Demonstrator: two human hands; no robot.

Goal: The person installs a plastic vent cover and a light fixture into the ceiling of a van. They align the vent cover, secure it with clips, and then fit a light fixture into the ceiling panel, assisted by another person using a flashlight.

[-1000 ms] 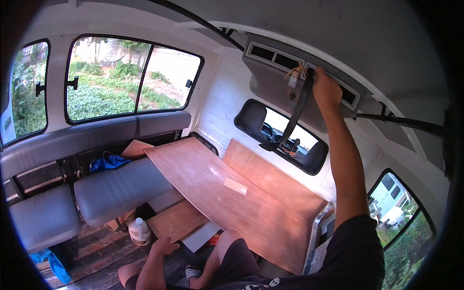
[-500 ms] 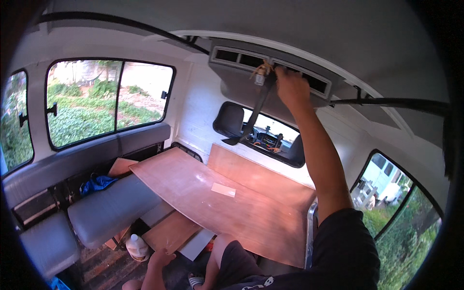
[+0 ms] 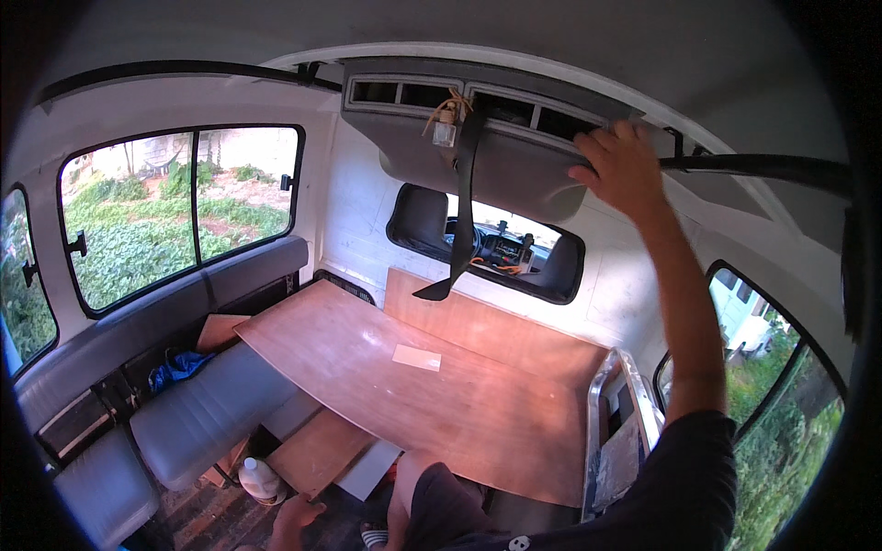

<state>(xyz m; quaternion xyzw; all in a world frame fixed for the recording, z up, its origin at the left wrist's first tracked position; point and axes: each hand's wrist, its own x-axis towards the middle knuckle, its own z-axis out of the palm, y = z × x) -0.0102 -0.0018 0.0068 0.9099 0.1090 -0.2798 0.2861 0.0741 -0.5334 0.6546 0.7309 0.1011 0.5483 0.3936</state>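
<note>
The grey ceiling vent housing (image 3: 496,156) sat high at the front of the van, above the opening to the cab. It looked stiff and rigid, probably light plastic, best held along its lower edge. The right hand (image 3: 617,165) pressed on its right end, fingers curled over the edge. A black strap (image 3: 462,220) and 1 small bottle (image 3: 445,131) hung from it. The left hand (image 3: 299,516) rested low, loosely open, near a white jug (image 3: 258,478) on the floor. Below lay a wooden panel (image 3: 413,376) beside the grey seat (image 3: 207,413).
</note>
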